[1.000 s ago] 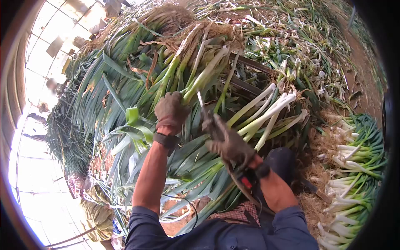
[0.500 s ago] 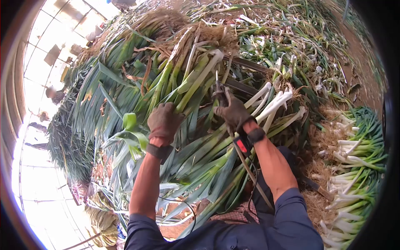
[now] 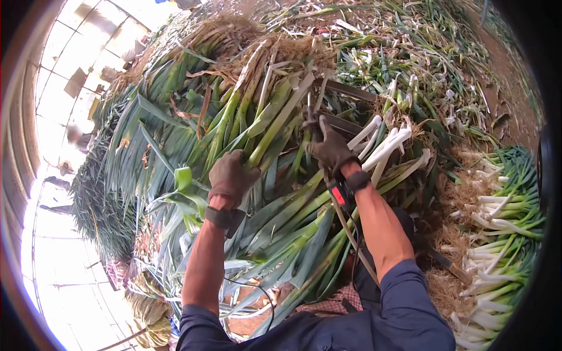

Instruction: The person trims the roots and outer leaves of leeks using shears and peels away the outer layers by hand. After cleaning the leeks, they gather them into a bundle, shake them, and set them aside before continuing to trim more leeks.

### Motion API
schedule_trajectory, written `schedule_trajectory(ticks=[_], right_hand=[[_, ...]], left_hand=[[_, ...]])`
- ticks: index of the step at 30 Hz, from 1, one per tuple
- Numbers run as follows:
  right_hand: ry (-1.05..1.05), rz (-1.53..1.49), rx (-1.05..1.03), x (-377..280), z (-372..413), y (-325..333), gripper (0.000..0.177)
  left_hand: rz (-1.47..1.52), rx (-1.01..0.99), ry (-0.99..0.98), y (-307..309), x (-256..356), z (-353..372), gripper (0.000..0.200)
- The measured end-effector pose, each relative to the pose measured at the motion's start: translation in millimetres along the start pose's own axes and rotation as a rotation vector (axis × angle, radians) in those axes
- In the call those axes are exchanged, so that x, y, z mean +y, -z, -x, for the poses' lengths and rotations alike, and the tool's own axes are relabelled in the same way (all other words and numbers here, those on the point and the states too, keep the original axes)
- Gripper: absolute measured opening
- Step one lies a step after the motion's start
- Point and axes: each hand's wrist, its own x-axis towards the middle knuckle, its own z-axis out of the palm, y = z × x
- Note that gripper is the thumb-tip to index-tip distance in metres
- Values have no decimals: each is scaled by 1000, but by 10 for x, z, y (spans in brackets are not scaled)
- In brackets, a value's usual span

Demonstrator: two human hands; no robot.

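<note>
My left hand (image 3: 231, 175), in a brown glove, is closed around the green stalk of a leek (image 3: 270, 130) that points up and away. Its pale end, with a loose-looking outer layer, lies close to the nozzle. In my right hand (image 3: 335, 151), also gloved, is an air blow gun (image 3: 310, 120) with a long thin nozzle; my fingers wrap its handle. A hose (image 3: 354, 243) runs from the gun down toward my lap. Below and right of that hand lie several leeks with bare white ends (image 3: 386, 147).
A big heap of unpeeled leeks (image 3: 158, 117) rises at left and ahead. Stripped leaves and scraps (image 3: 421, 76) cover the ground at upper right. White-ended leeks with roots (image 3: 492, 251) lie in a row at right. A dark metal bar (image 3: 348, 90) crosses behind the gun.
My right hand has shifted slightly, and the nozzle now reaches further up beside the leek's pale end. That end looks wider and duller than before. My left hand keeps its grip, slightly lower.
</note>
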Motion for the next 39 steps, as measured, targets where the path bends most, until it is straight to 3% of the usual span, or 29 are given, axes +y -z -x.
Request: schedule_trajectory(ticks=[2, 4, 6, 7, 9, 12, 15, 17, 19, 22, 23, 25, 27, 29, 32, 34, 35, 37, 38, 39], right_hand=[[164, -158, -230, 65, 276, 31, 107], [189, -405, -326, 451, 532, -339, 109], [254, -871, -463, 477, 1023, -468, 109], [256, -871, -455, 463, 1211, -349, 109], [237, -225, -560, 388, 1597, 33, 107], [177, -237, -377, 517, 1894, 274, 105], [141, -239, -375, 340, 2084, 626, 103], [160, -255, -395, 299, 2180, 723, 103], [165, -193, -342, 188, 2182, 824, 103], [170, -36, -218, 276, 2063, 819, 104], [176, -38, -223, 339, 2027, 787, 104], [163, -147, -290, 439, 1987, 708, 105], [118, -125, -290, 381, 1985, 745, 105], [72, -102, -282, 302, 1996, 782, 104], [178, -89, -393, 294, 2036, 630, 105], [162, -78, -420, 193, 2020, 636, 105], [148, -67, -453, 146, 2021, 636, 106], [139, -61, -477, 124, 1993, 597, 105], [217, -127, -503, 158, 1980, 547, 105], [295, -192, -528, 212, 1969, 482, 105]], left_hand=[[69, -37, 17, 50, 48, -6, 44], [171, -121, 24, 98, 70, -4, 46], [278, -205, 31, 70, 45, -22, 45], [384, -289, 44, 31, 39, -33, 45], [469, -315, 63, -28, 84, 14, 44], [520, -322, 31, -13, 313, 109, 38], [416, -320, 55, -57, 517, 136, 31], [495, -297, 95, -282, 556, 126, 25], [786, -269, 165, -484, 696, 207, 24], [607, -328, -58, -570, 999, 607, 36], [536, -538, -70, -543, 1011, 628, 40], [659, -273, -195, -678, 835, 556, 43], [114, 203, -317, -484, 691, 198, 42], [-172, 512, -181, -124, 624, 56, 38], [-277, 558, -174, -326, 2, -383, 39], [-230, 196, -36, -228, -41, -465, 36], [-233, 191, -40, -203, -48, -508, 36], [-223, -37, -77, -84, -51, -597, 28], [120, -65, -119, -44, -112, -671, 21], [211, -110, -547, -64, -370, -1025, 18]])
